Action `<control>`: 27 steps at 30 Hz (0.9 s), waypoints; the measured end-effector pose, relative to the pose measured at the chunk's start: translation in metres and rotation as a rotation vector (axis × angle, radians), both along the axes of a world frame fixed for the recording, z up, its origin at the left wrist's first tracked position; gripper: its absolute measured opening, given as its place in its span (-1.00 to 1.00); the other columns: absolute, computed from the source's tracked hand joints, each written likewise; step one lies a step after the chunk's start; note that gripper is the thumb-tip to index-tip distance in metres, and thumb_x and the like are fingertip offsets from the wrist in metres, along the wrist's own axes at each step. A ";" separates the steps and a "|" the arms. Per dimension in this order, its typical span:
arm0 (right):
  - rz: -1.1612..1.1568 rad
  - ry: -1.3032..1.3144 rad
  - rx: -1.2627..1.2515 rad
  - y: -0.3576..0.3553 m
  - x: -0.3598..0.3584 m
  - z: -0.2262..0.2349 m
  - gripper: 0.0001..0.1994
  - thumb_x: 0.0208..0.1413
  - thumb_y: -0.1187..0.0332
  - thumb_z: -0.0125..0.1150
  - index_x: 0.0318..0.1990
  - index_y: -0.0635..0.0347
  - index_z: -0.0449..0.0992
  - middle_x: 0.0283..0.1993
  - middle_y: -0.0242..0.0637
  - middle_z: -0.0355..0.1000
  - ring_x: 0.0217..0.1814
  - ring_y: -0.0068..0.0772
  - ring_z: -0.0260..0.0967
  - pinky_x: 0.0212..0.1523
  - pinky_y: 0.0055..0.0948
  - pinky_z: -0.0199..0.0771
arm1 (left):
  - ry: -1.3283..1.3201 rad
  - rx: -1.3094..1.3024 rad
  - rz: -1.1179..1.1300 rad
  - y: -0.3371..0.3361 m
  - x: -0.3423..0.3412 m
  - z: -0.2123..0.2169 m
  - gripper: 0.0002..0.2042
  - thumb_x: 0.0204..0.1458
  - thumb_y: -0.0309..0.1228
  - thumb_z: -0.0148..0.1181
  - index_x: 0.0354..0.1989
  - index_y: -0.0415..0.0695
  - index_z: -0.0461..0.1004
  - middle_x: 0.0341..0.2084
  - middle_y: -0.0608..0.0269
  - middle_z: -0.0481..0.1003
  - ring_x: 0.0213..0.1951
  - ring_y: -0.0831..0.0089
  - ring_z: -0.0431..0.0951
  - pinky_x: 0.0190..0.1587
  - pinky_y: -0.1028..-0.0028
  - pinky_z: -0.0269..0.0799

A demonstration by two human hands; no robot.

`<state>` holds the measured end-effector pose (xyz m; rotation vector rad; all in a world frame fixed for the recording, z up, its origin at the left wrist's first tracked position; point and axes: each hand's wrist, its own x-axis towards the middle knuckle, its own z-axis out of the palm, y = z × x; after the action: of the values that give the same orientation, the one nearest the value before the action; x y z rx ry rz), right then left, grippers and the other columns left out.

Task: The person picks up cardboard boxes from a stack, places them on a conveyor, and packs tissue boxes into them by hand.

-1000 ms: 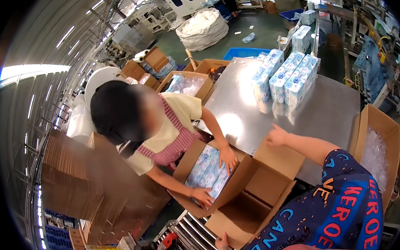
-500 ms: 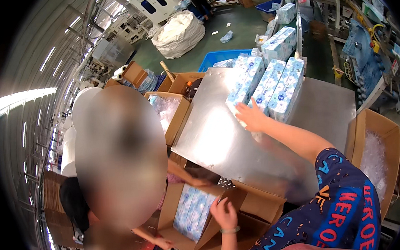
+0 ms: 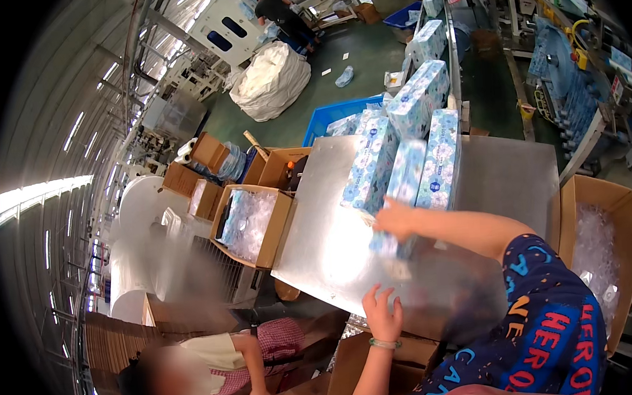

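Note:
Long tissue packs wrapped in blue-and-white floral film lie at the far side of the metal table (image 3: 317,219). My right hand (image 3: 395,219) is closed over the near end of the middle tissue pack (image 3: 407,170), which is smeared by motion. A left tissue pack (image 3: 369,162) and a right tissue pack (image 3: 438,164) flank it, and another tissue pack (image 3: 420,97) lies behind. My left hand (image 3: 382,314) hovers by the table's near edge, fingers spread, holding nothing. Below it stands an open carton (image 3: 344,369), partly hidden by my left forearm.
A co-worker (image 3: 225,369) bends at the lower left beside stacked flat cardboard (image 3: 112,355). Cartons of clear plastic stand left (image 3: 280,232) and right (image 3: 562,255) of the table. A blue crate (image 3: 318,121) and a large white sack (image 3: 269,81) are beyond it.
My right hand has come nearer with the middle pack. My left hand has risen from the carton toward the table edge. The co-worker has shifted down and left; the pack-filled carton is out of sight.

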<state>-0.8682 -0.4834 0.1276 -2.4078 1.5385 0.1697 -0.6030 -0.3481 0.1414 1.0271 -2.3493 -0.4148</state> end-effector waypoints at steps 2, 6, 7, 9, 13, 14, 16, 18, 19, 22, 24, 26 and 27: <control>-0.132 -0.186 -0.131 0.015 -0.005 0.015 -0.26 -0.10 0.04 0.41 0.30 -0.03 0.37 0.29 -0.14 0.30 0.48 -0.08 0.09 0.46 0.38 -0.28 | -0.132 -0.069 0.090 -0.004 -0.004 0.002 -0.42 -0.11 -0.36 0.43 0.13 -0.20 0.40 0.15 -0.27 0.33 0.19 -0.14 0.31 0.24 0.06 0.23; -0.630 -0.404 -0.391 0.037 -0.047 0.020 -0.26 -0.02 -0.17 0.34 0.29 -0.04 0.42 0.46 0.03 0.12 0.59 0.07 -0.14 0.46 0.44 -0.36 | -0.445 0.051 0.242 -0.025 -0.025 -0.006 0.04 -0.29 -0.05 0.57 0.35 -0.30 0.13 0.16 -0.43 0.30 0.16 -0.21 0.37 0.17 0.07 0.34; -0.924 -0.340 -0.468 0.041 -0.076 0.013 -0.28 0.00 -0.22 0.31 0.28 -0.05 0.45 0.50 0.07 0.06 0.63 0.15 -0.26 0.47 0.40 -0.32 | -0.459 0.263 0.288 -0.034 -0.036 -0.006 0.06 -0.31 -0.03 0.58 0.35 -0.29 0.13 0.15 -0.43 0.33 0.11 -0.22 0.42 0.12 0.08 0.39; -1.065 -0.395 -0.329 0.065 -0.110 -0.007 -0.40 0.06 -0.11 0.33 0.19 -0.01 0.52 0.53 0.07 0.01 0.64 0.20 -0.33 0.48 0.26 -0.12 | -0.439 0.404 0.348 -0.051 -0.031 -0.019 0.07 -0.37 -0.01 0.61 0.29 -0.35 0.17 0.04 -0.35 0.46 -0.04 -0.16 0.57 -0.02 0.13 0.52; -0.933 -0.542 -0.485 0.134 -0.093 -0.025 -0.57 0.08 0.02 0.36 -0.07 0.18 0.56 0.52 0.05 0.03 0.61 0.22 -0.24 0.44 0.02 0.11 | 0.025 0.878 0.328 -0.080 0.010 -0.022 -0.21 -0.33 -0.26 0.61 0.06 -0.43 0.32 -0.14 -0.09 0.58 -0.11 0.18 0.62 -0.03 0.28 0.52; -0.873 -0.556 -0.471 0.154 -0.073 -0.027 -0.58 0.07 0.04 0.37 -0.10 0.20 0.56 0.50 0.04 0.06 0.59 0.23 -0.20 0.42 0.00 0.15 | 0.286 1.058 0.305 -0.073 0.032 -0.006 -0.34 -0.25 -0.41 0.57 0.03 -0.41 0.36 -0.12 0.00 0.57 -0.12 0.27 0.60 -0.05 0.29 0.52; -0.845 -0.593 -0.397 0.208 -0.051 -0.019 -0.59 0.03 0.07 0.42 -0.14 0.22 0.55 0.45 0.04 0.13 0.56 0.22 -0.13 0.40 0.05 0.15 | 0.577 1.116 0.173 -0.054 0.053 0.028 -0.44 -0.11 -0.55 0.44 0.09 -0.34 0.32 -0.08 0.03 0.52 -0.12 0.25 0.59 -0.06 0.25 0.54; -0.865 -0.508 -0.313 0.245 -0.020 0.001 -0.54 -0.03 0.08 0.47 -0.10 0.22 0.53 0.38 0.04 0.19 0.53 0.18 -0.06 0.40 0.17 0.08 | 0.734 0.986 0.080 -0.023 0.091 0.063 -0.39 -0.10 -0.62 0.39 0.17 -0.26 0.26 0.02 0.06 0.46 0.01 0.27 0.52 0.06 0.25 0.47; -0.887 -0.376 -0.305 0.253 0.002 0.014 -0.49 -0.06 0.08 0.49 -0.06 0.22 0.51 0.34 0.04 0.23 0.51 0.16 -0.02 0.40 0.23 0.05 | 0.764 0.887 0.050 -0.004 0.108 0.088 -0.34 -0.14 -0.59 0.44 0.17 -0.24 0.24 0.01 0.11 0.43 0.04 0.31 0.47 0.11 0.29 0.41; -0.897 -0.042 -0.410 0.258 0.046 0.004 -0.16 -0.21 0.08 0.56 0.24 0.20 0.29 0.15 -0.04 0.34 0.32 0.05 0.23 0.38 0.34 -0.04 | 0.806 0.618 0.075 0.058 0.171 0.127 -0.24 -0.20 -0.58 0.52 0.19 -0.23 0.17 0.03 0.16 0.38 0.09 0.33 0.40 0.19 0.31 0.31; -0.922 0.023 -0.194 0.238 0.054 0.006 -0.04 -0.25 0.09 0.57 0.34 0.19 0.19 0.08 -0.09 0.37 0.23 0.00 0.31 0.39 0.28 -0.02 | 0.723 0.536 0.208 0.098 0.208 0.120 -0.17 -0.26 -0.51 0.56 0.22 -0.24 0.14 0.05 0.13 0.37 0.09 0.29 0.40 0.20 0.27 0.30; -0.790 -0.081 -0.283 0.219 0.049 -0.002 0.03 -0.28 0.13 0.58 0.39 0.20 0.13 0.06 -0.09 0.37 0.18 -0.07 0.34 0.38 0.19 0.03 | 0.635 0.431 0.357 0.143 0.244 0.102 -0.13 -0.29 -0.46 0.59 0.22 -0.25 0.14 0.05 0.11 0.36 0.09 0.27 0.39 0.21 0.26 0.29; -0.713 -0.125 -0.340 0.216 0.052 0.000 0.04 -0.28 0.15 0.58 0.40 0.19 0.12 0.05 -0.09 0.36 0.18 -0.08 0.34 0.36 0.16 0.06 | 0.565 0.401 0.394 0.166 0.257 0.087 -0.12 -0.32 -0.42 0.60 0.22 -0.25 0.16 0.04 0.09 0.37 0.09 0.24 0.40 0.20 0.25 0.30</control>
<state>-0.8164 -0.2669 0.1278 -1.8633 2.3876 -0.4068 -0.3460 -0.1818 0.2280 1.3113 -1.5525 -0.9060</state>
